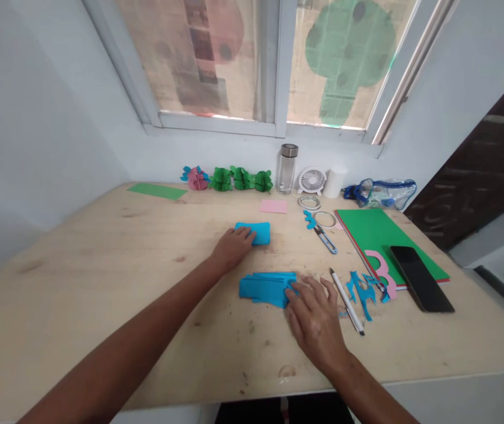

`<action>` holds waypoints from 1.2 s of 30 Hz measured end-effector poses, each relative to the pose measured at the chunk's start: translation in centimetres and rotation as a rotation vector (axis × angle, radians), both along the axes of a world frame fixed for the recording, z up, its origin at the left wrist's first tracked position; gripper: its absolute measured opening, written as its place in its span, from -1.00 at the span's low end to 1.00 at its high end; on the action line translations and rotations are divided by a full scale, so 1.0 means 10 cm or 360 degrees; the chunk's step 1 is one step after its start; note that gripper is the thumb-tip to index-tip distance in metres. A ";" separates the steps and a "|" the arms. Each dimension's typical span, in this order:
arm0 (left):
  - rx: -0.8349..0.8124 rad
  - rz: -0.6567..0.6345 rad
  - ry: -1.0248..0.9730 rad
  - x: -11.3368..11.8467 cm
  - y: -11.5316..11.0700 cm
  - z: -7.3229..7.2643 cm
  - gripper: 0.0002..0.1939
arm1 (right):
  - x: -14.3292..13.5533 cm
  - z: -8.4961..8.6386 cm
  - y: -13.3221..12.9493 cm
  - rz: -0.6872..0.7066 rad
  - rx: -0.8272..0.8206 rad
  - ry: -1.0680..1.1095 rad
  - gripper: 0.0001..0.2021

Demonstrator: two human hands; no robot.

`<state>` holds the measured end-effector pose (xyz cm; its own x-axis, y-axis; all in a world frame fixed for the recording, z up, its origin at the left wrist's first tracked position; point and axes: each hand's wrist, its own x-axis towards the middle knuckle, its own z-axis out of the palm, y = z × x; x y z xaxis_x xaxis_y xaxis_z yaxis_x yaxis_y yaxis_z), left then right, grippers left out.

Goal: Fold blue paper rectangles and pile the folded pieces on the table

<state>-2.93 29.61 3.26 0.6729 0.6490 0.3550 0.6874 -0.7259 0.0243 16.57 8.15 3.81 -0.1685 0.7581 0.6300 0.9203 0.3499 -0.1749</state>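
Observation:
My left hand (234, 247) lies with its fingers spread over the left part of a small stack of blue paper (261, 233) near the middle of the table. Closer to me is a second, looser pile of blue paper strips (264, 288). My right hand (316, 315) rests at the right end of this pile, its fingers apart and the fingertips touching the paper. To the right of that hand lies a white pen (347, 301), with cut blue scraps (364, 291) beyond it.
Blue-handled snips (326, 240), tape rolls (325, 219) and a pink slip (273, 206) lie farther back. On the right, a black phone (422, 278) overlaps green sheets (375, 227). A glass bottle (287, 171), small fan (312, 180) and green paper figures (241, 178) stand by the wall.

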 end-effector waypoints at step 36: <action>0.0245 -0.0271 -0.0462 0.01 -2.46 0.15 -0.75 | 0.05 0.17 -0.68 0.0388 -0.0416 0.0021 -0.66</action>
<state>-2.80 5.03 4.79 0.6234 0.4604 0.6320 0.5370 -0.8396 0.0820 17.07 1.34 5.50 -0.3574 0.8325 0.4233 0.8123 0.5008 -0.2990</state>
